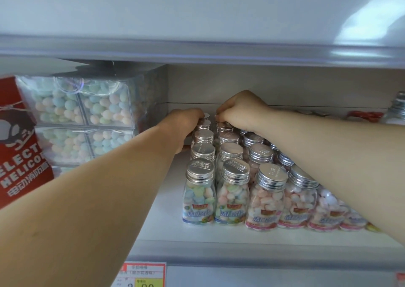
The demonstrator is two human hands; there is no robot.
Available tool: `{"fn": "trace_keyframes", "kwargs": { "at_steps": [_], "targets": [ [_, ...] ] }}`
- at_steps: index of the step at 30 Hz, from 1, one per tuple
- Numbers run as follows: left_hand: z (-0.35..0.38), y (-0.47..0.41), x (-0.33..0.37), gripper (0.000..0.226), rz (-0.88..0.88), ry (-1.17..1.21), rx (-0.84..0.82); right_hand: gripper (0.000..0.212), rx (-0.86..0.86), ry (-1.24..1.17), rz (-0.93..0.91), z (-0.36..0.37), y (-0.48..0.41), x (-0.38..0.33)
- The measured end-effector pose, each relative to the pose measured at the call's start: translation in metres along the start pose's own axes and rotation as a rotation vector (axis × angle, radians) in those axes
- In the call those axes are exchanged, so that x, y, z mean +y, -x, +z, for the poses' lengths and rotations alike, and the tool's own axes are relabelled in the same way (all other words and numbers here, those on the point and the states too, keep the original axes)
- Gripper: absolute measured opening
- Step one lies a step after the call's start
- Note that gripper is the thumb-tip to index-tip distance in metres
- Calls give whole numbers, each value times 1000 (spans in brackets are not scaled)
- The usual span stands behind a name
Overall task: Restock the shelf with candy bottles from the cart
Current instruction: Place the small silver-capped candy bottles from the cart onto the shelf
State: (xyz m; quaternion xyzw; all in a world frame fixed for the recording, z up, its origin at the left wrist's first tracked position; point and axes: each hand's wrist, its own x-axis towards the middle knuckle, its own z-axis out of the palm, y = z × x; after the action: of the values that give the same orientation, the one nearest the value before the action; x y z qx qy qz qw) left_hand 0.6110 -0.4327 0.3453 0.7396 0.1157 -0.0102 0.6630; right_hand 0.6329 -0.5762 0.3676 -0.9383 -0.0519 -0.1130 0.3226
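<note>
Clear candy bottles (233, 194) with silver caps stand upright in rows on the white shelf (166, 223).

- Left hand (186, 122) and right hand (238, 109) — fingertips buried among the rear candy bottles (203, 125); grip unclear.
- Red box (19, 137) cropped by the left edge.
- Price tag (142, 273) — cut off below, print blurred.

red box (19, 133) left | clear candy boxes (83, 102) beside it | price tag (142, 274) below

Bottles (234, 190) in rows on shelf (166, 232); our L hand (186, 124), R hand (241, 109) at rearmost ones. Boxes (83, 111) stacked to L, carton (19, 137) beyond; tag (142, 274) below shelf edge.
</note>
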Motion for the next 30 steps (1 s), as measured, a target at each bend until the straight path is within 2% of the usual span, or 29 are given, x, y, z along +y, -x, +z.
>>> {"fn": "trace_keyframes", "kwargs": {
  "at_steps": [7,10,14,16,19,22,24,26,28,30],
  "targets": [
    [-1,6,2,20,0,-14,-21,22,-17,30,-1,-2,3,-2],
    [-2,13,2,28,15,-30,-19,15,-7,55,-15,-5,10,-3],
    [-6,30,6,18,51,-86,36,23,15,257,-117,-16,32,-10],
    [-11,46,10,22,121,-209,57,35,-17,363,-216,-23,51,-14],
    [-19,88,9,38,291,-311,60,54,-80,397,-300,-32,89,-19],
    [-37,146,-6,31,517,-407,18,65,-59,417,-489,-40,141,-21],
    [-56,189,-22,33,704,-500,35,57,-15,336,-634,-42,184,-19],
    [-76,227,-44,34,850,-548,41,38,3,219,-711,-38,230,-13],
    [-93,256,-77,31,844,-576,-16,26,-37,117,-722,-24,273,-6],
    [-105,274,-116,27,753,-594,-83,21,-128,45,-683,2,312,5]
  ]
}}
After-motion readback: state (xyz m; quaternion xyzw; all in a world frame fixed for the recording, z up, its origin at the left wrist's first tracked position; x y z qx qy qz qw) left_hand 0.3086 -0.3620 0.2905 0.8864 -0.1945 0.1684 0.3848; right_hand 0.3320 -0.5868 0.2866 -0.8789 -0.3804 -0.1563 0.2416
